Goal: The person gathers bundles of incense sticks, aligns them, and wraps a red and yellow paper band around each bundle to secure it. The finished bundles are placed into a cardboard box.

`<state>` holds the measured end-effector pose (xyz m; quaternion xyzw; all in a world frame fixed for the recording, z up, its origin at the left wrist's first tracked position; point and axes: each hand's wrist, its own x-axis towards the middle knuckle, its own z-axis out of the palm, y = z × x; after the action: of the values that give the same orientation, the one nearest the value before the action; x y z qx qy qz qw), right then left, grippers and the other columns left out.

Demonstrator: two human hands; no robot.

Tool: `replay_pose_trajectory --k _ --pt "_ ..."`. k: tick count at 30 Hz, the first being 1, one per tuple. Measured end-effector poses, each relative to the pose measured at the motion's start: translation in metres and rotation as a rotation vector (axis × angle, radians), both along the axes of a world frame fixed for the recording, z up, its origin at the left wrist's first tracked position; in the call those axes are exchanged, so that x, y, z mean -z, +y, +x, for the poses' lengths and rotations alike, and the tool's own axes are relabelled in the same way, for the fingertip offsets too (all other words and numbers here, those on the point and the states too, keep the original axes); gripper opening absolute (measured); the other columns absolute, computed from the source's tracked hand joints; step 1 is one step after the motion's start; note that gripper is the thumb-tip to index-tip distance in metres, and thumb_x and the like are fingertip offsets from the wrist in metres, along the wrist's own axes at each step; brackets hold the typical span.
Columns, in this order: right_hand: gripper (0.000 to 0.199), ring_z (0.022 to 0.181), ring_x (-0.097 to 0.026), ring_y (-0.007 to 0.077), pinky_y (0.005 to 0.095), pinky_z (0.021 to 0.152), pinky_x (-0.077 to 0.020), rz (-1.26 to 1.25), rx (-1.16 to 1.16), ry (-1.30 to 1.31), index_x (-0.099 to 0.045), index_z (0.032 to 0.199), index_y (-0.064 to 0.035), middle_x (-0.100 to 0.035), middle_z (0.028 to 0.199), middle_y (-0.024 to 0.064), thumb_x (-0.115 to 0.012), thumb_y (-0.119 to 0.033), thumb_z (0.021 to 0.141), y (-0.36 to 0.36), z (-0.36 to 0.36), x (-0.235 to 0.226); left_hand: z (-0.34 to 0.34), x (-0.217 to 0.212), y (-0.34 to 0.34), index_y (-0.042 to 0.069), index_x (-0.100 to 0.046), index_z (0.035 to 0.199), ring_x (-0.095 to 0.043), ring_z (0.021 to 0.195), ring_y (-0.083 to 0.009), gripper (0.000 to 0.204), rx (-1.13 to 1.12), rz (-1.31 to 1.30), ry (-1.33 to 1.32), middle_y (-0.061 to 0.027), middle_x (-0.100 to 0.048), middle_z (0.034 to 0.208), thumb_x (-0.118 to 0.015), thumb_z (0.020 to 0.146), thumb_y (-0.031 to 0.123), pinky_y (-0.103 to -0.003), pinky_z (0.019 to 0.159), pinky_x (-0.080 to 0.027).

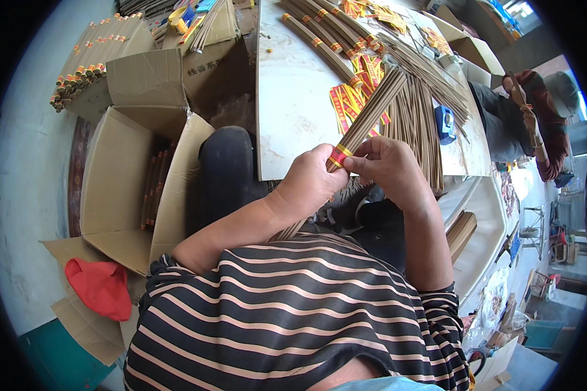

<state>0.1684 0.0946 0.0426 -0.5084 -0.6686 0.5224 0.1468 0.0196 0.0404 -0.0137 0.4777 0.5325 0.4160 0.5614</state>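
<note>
My left hand (306, 182) is closed round a bundle of thin brown incense sticks (376, 112), which slants up and away to the right over the table edge. A red and yellow paper band (338, 156) wraps the bundle just above that hand. With bent fingers, my right hand (386, 164) pinches at the band from the right side. Behind the bundle lie loose red and yellow paper labels (346, 107) on the white table (292, 98). Many loose incense sticks (421, 120) are spread beside them, close to my right hand.
Several banded bundles (313, 40) lie at the table's far side. A blue tape-dispenser-like object (445, 124) sits at right. Left of me stands an open cardboard box (120, 195) with bundles inside, a red cloth (98, 287) near it. Another person (535, 124) is at the right.
</note>
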Motion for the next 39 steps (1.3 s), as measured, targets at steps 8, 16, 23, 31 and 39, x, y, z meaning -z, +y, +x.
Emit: replay_pose_trajectory --k 8,16,23,31,39 --pt "0.030 0.067 -0.056 0.0082 0.0221 0.058 -0.0461 -0.029 -0.003 0.284 -0.057 0.094 0.0047 -0.061 0.079 0.0054 -0.070 -0.018 0.079 -0.003 0.001 0.004 -0.007 -0.009 0.001 -0.005 -0.051 0.100 -0.048 0.051 -0.0062 0.027 0.088 -0.097 -0.335 -0.0029 -0.052 0.068 -0.057 0.079 0.010 -0.018 0.045 -0.040" --pt "0.031 0.075 -0.058 0.0096 0.0227 0.061 -0.0483 0.046 -0.026 0.348 -0.056 0.096 0.0030 -0.061 0.081 0.0053 -0.071 -0.018 0.078 -0.004 0.004 0.005 -0.012 -0.010 0.000 0.002 -0.051 0.097 -0.049 0.050 -0.0069 0.024 0.145 -0.101 -0.547 -0.0030 -0.053 0.066 -0.050 0.091 0.025 -0.017 0.042 -0.037" --pt "0.025 0.072 -0.058 0.0090 0.0221 0.060 -0.0474 0.082 -0.066 0.456 -0.053 0.085 -0.0002 -0.059 0.075 0.0033 -0.071 -0.016 0.078 0.002 0.004 0.020 -0.013 -0.002 0.003 0.005 -0.051 0.099 -0.049 0.050 -0.0069 0.038 0.155 -0.046 -0.573 -0.0034 -0.052 0.068 -0.040 0.095 0.041 -0.017 0.041 -0.038" --pt "0.021 0.071 -0.056 0.0064 0.0201 0.063 -0.0474 -0.046 -0.054 0.754 -0.052 0.085 -0.0028 -0.058 0.077 0.0007 -0.071 -0.008 0.077 0.011 0.005 0.047 -0.014 -0.002 0.007 0.006 -0.048 0.108 -0.047 0.048 -0.0077 0.043 0.189 -0.107 -0.699 -0.0044 -0.052 0.069 -0.039 0.094 0.045 -0.017 0.041 -0.038" --pt "0.020 0.071 -0.056 0.0060 0.0195 0.065 -0.0481 -0.114 -0.086 0.949 -0.055 0.085 -0.0036 -0.058 0.077 -0.0013 -0.072 -0.004 0.075 0.020 0.002 0.074 -0.016 0.003 0.012 0.009 -0.038 0.125 -0.048 0.048 -0.0064 0.048 0.320 -0.117 -0.869 -0.0038 -0.052 0.071 -0.037 0.094 0.046 -0.016 0.042 -0.041"
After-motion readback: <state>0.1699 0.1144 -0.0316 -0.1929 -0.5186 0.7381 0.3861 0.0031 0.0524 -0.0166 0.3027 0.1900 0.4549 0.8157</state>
